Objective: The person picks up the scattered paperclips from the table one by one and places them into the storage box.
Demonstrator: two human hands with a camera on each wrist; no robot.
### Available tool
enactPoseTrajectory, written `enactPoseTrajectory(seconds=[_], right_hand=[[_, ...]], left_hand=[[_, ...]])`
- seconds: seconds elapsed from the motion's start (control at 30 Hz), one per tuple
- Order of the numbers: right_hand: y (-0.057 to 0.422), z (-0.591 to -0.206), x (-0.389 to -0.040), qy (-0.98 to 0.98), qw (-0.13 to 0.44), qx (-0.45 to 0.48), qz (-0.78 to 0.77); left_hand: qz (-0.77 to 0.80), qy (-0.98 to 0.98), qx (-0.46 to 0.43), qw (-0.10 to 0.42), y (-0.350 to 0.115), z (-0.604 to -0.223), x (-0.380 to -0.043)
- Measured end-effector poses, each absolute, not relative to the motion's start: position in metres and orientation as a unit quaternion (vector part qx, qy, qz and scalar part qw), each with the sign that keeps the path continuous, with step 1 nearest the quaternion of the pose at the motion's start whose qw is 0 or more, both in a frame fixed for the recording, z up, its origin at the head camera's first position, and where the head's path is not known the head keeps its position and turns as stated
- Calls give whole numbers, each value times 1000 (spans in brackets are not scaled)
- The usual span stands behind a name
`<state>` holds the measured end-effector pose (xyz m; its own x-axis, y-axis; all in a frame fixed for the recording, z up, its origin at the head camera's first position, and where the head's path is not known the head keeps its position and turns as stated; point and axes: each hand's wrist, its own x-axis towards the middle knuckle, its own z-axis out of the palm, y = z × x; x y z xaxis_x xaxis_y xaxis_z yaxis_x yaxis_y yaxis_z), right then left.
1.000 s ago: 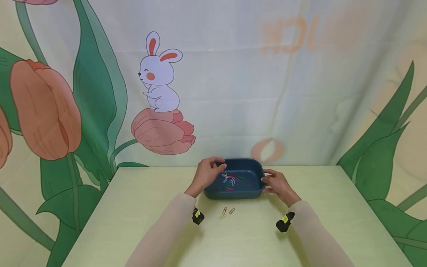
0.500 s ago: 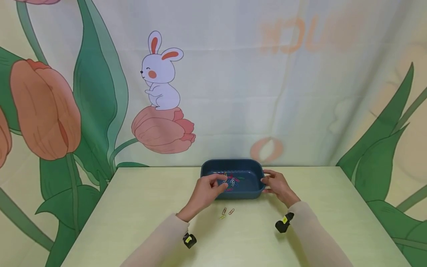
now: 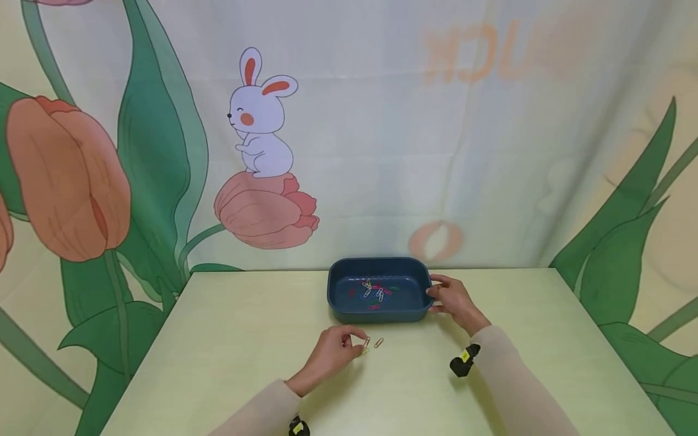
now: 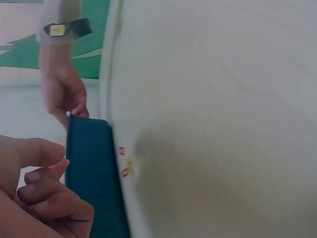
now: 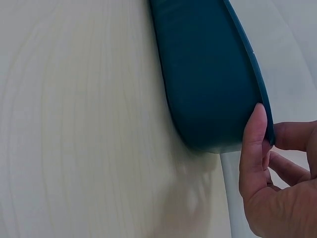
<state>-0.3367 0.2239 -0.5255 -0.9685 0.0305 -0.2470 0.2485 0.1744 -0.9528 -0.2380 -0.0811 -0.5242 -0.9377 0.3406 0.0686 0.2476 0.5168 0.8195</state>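
A dark blue rectangular tray (image 3: 376, 316) stands near the table's far edge, with several coloured paper clips (image 3: 380, 295) scattered inside. My right hand (image 3: 457, 303) grips its right rim; in the right wrist view the thumb (image 5: 255, 134) presses the outer wall. In front of the tray lie two reddish paper clips, one of them the right-hand clip (image 3: 378, 343), and a yellow clip (image 3: 365, 351). My left hand (image 3: 329, 354) is just left of these clips, index finger and thumb bent and apart at the tips. Nothing shows between its fingers (image 4: 42, 151) in the left wrist view.
The pale wood-patterned table (image 3: 229, 339) extends around the tray on the left, right and front. Directly behind it hangs a printed curtain (image 3: 371, 181) with a rabbit and tulips. A small camera (image 3: 465, 361) is strapped to my right wrist.
My left hand has come from above the tray's left side down to the clips on the table. The tray's left part, with a red clip in it, is uncovered. My right hand stays on the rim.
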Motion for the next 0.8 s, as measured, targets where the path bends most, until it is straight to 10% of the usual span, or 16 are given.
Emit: enactPoseTrajectory(seconds=[0.8], right_hand=[[222, -527, -345, 761, 79, 98, -636]], left_hand=[[429, 889, 150, 59, -81, -557, -266]])
